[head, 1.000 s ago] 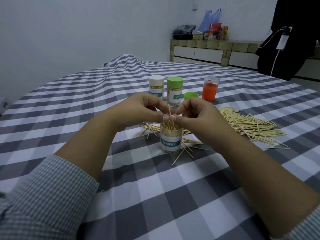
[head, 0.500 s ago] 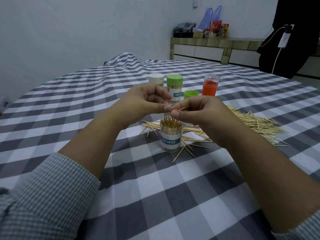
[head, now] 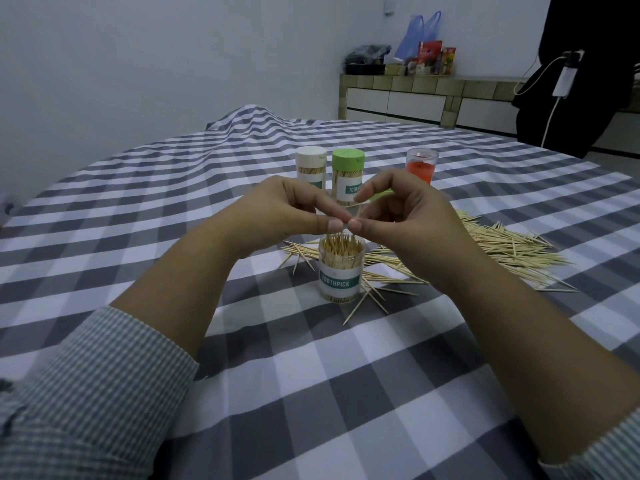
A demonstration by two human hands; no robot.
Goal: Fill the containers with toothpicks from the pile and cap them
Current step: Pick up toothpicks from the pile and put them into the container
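Both hands meet just above the open container (head: 341, 270). The left hand (head: 277, 211) has its thumb and forefinger drawn together, the other fingers curled under, and the right hand (head: 407, 216) pinches a single toothpick (head: 358, 216) between thumb and forefinger, with the stick slanting up and to the right from the pinch. The left fingertips sit right against that pinch, but whether they also grip the toothpick cannot be told.

That open container is a clear round jar with a white label reading TOOTHPICK. It stands upright on the checked cloth (head: 311, 393), uncapped, packed with toothpicks standing on end whose tips reach its rim.

Loose toothpicks (head: 372, 299) lie scattered around the jar's base, several fanning out toward the viewer. To the right, behind the right wrist, spreads the larger pile of toothpicks (head: 509, 247), flat on the cloth.

Farther back stand two filled jars side by side, one with a white cap (head: 310, 155) and one with a green cap (head: 348, 157), both upright and closed. A sliver of a green lid (head: 381, 194) shows between the right hand's fingers. Right of these stands a clear jar with orange contents (head: 420, 168).

Striped shirt sleeves (head: 104, 393) cover both forearms near the bottom edge.
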